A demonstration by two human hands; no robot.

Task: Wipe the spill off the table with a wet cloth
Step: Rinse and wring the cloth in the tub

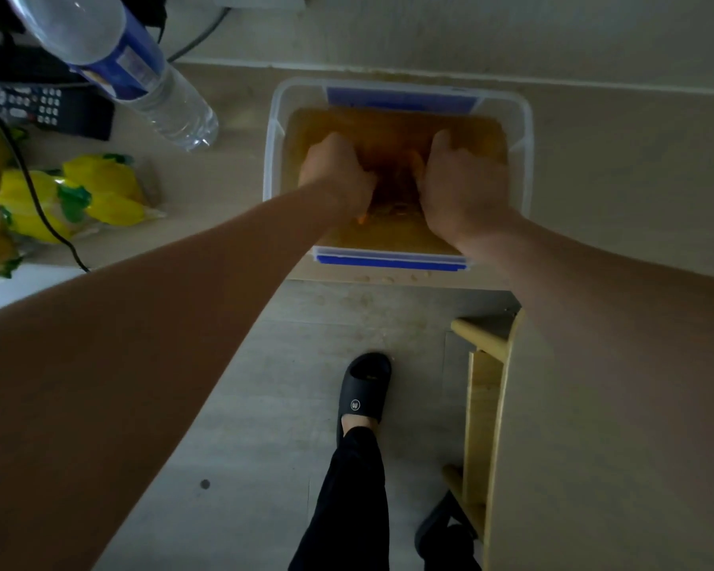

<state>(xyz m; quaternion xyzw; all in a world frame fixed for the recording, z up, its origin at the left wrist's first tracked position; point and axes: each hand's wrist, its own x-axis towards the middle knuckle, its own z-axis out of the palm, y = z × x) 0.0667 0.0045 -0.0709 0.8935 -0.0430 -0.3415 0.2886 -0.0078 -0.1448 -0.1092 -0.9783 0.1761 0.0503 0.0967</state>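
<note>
A clear plastic tub (pixel 524 129) with blue clips stands at the table's front edge, filled with brownish-orange water. Both hands are down in it. My left hand (pixel 337 171) and my right hand (pixel 456 179) are clenched around an orange-brown cloth (pixel 394 199) bunched between them, mostly hidden under the fingers and the murky water. Small wet drops (pixel 388 278) lie on the table edge just in front of the tub.
A large water bottle (pixel 141 72) lies tilted at the left. A remote control (pixel 38 105), a black cable and yellow-green packets (pixel 100 187) sit further left. Below are the floor, my foot in a black slipper (pixel 363 389) and a wooden stool (pixel 487 397).
</note>
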